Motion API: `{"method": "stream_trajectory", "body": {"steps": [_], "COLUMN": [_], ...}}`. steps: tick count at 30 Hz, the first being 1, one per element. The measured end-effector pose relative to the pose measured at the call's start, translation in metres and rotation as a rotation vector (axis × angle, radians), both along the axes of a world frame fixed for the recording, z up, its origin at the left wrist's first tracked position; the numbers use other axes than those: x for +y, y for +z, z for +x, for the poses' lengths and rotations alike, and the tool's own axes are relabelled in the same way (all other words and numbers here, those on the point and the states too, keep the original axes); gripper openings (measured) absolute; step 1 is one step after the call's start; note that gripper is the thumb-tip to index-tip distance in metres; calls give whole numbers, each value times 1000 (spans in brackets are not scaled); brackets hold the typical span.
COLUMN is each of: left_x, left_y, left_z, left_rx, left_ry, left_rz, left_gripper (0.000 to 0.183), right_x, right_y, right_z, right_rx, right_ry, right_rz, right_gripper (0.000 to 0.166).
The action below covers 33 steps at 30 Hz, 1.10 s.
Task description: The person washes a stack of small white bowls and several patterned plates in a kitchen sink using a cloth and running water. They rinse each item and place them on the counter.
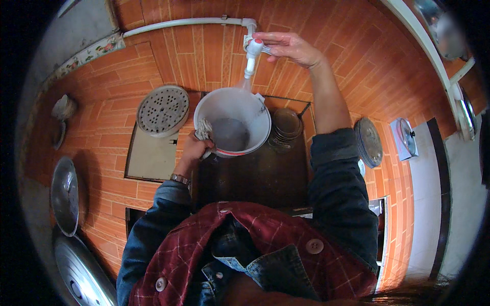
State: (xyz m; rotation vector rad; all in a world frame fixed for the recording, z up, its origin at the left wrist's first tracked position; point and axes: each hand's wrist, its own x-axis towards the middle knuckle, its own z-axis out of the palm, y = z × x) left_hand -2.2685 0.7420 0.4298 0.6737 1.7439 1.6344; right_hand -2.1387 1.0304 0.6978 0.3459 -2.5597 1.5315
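Observation:
A white plastic tap (253, 51) juts from the tiled wall, and water sprays from its spout into a deep, light-coloured pot (232, 122). My right hand (293, 49) is at the tap, its fingers around the lever, thumb below and forefinger above. At the pot's left rim, my left hand (197, 148) grips a crumpled, greyish cloth (204, 132) against the edge. The pot stands over a dark sink (250, 183). Beside it on the right is a stack of small bowls (287, 124).
A round perforated steamer tray (162, 110) sits left of the pot. Stacked plates (368, 142) and a glass lid (405, 134) are on the right. A metal basin (66, 196) and a large metal lid (82, 271) stand at the far left. A white pipe (183, 23) runs along the wall.

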Motion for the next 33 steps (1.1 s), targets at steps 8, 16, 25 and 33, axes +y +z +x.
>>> {"method": "stream_trajectory", "body": {"steps": [8,16,25,33], "left_x": [-4,-12,-2,4], "left_y": [5,12,59,127], "left_z": [0,4,43,96], "left_rx": [158,83,95,285], "left_ry": [24,-127,-157,-260], "left_rz": [-111,-16,82,40], "left_gripper": [33,35,35,34], "right_x": [-18,-111,-116,-121], "right_y": [-135,-321,-327,-308], "right_z": [39,88,92,135], "right_rx": [274,-602,-368,-290], "right_ry": [-816,-1033,-906,-815], "right_rz": [85,-755,-1063,-1200], "right_gripper": [46,69,36,32]}}
